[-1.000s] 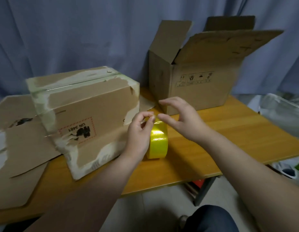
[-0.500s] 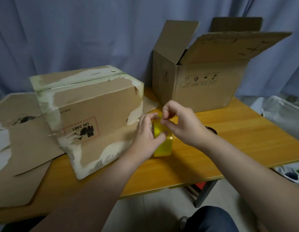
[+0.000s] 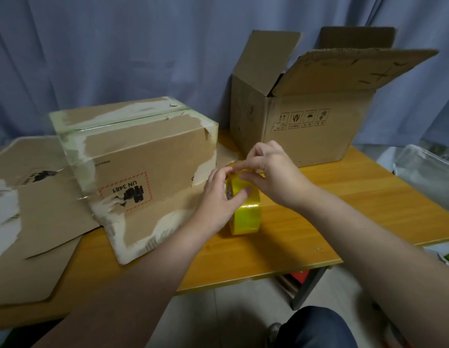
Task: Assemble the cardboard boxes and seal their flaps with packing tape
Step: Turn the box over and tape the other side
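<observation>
A yellow tape roll [image 3: 247, 212] stands on edge on the wooden table [image 3: 344, 217], just right of a closed cardboard box [image 3: 143, 169] with torn white patches and a "UN 3481" label. My left hand [image 3: 218, 197] grips the roll's left side, thumb across its face. My right hand [image 3: 271, 174] is over the top of the roll, thumb and fingertips pinched at the tape's surface. A second cardboard box [image 3: 306, 121] stands behind with its flaps open upward.
Flattened cardboard [image 3: 30, 209] lies on the table's left part, partly under the closed box. A clear plastic bag or bin [image 3: 429, 177] sits off the right edge. A blue curtain hangs behind. My knee shows below the table's front edge.
My right hand came down from hovering above the roll and now pinches at its top. My left hand shifted its grip lower on the roll's side.
</observation>
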A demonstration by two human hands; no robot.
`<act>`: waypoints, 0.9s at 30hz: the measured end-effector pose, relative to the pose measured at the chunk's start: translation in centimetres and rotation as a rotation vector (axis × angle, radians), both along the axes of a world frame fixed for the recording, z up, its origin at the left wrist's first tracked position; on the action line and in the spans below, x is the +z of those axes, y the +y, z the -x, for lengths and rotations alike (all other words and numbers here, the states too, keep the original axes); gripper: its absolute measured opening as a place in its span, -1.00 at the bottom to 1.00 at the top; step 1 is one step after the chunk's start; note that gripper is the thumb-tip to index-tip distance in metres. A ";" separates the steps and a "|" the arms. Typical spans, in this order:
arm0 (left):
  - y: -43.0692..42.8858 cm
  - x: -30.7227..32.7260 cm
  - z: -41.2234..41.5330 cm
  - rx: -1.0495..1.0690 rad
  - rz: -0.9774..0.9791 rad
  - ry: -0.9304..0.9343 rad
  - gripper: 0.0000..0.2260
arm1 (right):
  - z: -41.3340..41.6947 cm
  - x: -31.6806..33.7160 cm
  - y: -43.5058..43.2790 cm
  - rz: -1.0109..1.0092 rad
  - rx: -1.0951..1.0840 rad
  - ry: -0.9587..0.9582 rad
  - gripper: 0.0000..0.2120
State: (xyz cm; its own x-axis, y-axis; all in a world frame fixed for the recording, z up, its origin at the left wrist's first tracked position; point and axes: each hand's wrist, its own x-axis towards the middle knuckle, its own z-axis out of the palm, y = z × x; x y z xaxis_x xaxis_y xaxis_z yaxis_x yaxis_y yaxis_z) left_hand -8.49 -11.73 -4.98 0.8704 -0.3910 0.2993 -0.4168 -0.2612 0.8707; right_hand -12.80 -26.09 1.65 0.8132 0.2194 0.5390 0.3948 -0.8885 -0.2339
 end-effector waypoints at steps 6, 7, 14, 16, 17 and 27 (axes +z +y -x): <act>0.0 0.1 0.2 0.025 0.005 -0.024 -0.67 | 0.4 -0.4 0.2 0.182 -0.159 -0.121 -0.91; 0.1 0.1 0.2 0.033 0.014 -0.017 -0.67 | 0.6 -0.2 -0.2 0.101 -0.221 -0.110 -0.89; 0.0 0.2 0.9 0.059 0.014 -0.014 -0.64 | 3.0 -2.1 -1.2 -0.441 -0.154 0.682 -0.41; -0.1 0.3 0.8 0.076 0.036 0.042 -0.65 | 3.3 -3.9 -0.3 -0.625 -0.060 0.731 -0.55; 0.1 0.4 0.7 0.084 0.060 0.076 -0.63 | 3.2 -4.5 0.0 -0.725 -0.037 0.704 -0.65; 4.7 1.5 1.2 0.110 -0.161 -0.053 -0.69 | -1.6 -4.9 -1.9 0.100 -0.716 0.458 -0.54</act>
